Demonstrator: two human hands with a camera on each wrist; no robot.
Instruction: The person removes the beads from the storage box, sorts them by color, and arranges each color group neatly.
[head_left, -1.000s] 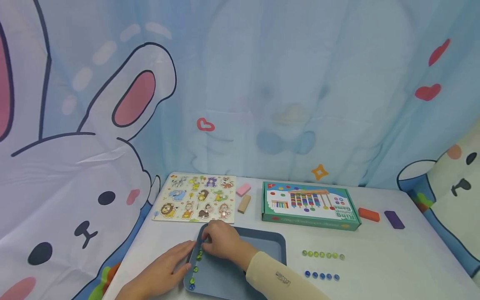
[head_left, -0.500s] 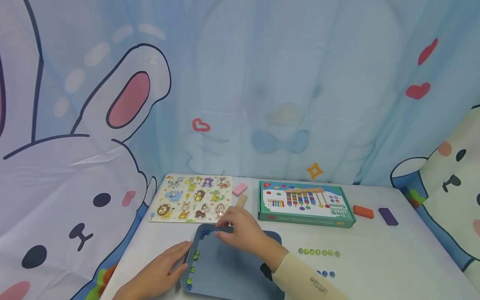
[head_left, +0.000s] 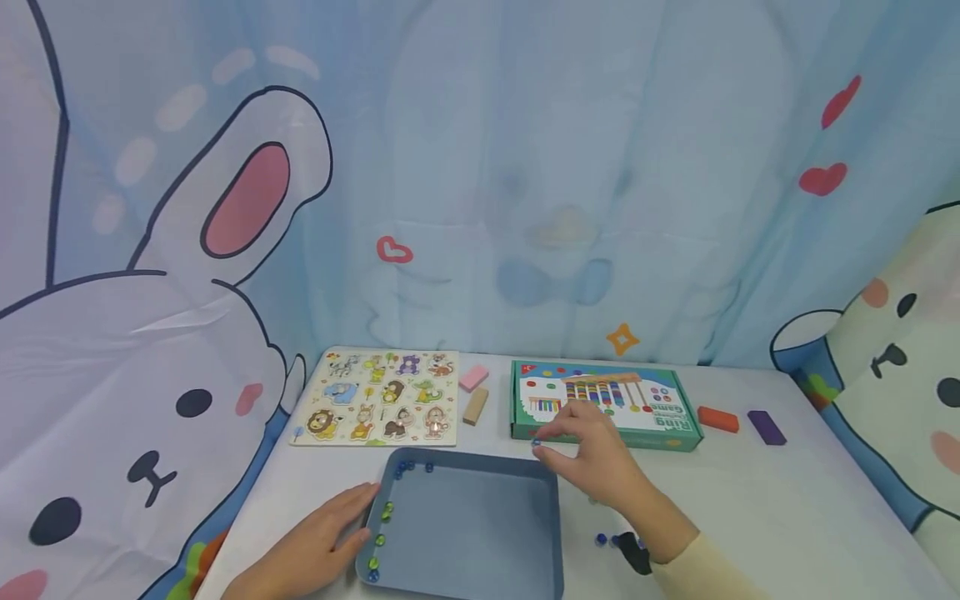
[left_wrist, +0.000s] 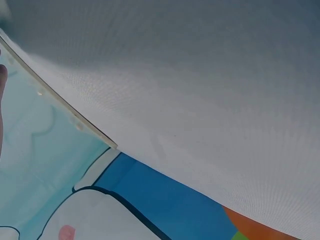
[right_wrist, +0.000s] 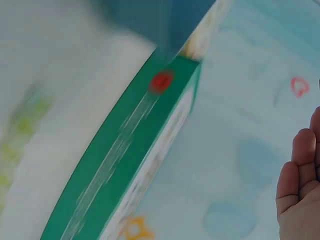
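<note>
We are watching the right hand point(head_left: 592, 458), fingertips pinched together at frame centre, contents indiscernible, while the left hand point(head_left: 318, 546) lies flat on the tray point(head_left: 468, 533) rim; marbles point(head_left: 415, 468) risk rolling if it tips.

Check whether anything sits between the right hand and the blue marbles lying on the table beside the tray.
Nothing visible does. The right hand hovers by the tray's far right corner; the blue marbles lie on bare table nearer the person, partly hidden beneath that wrist.
</note>
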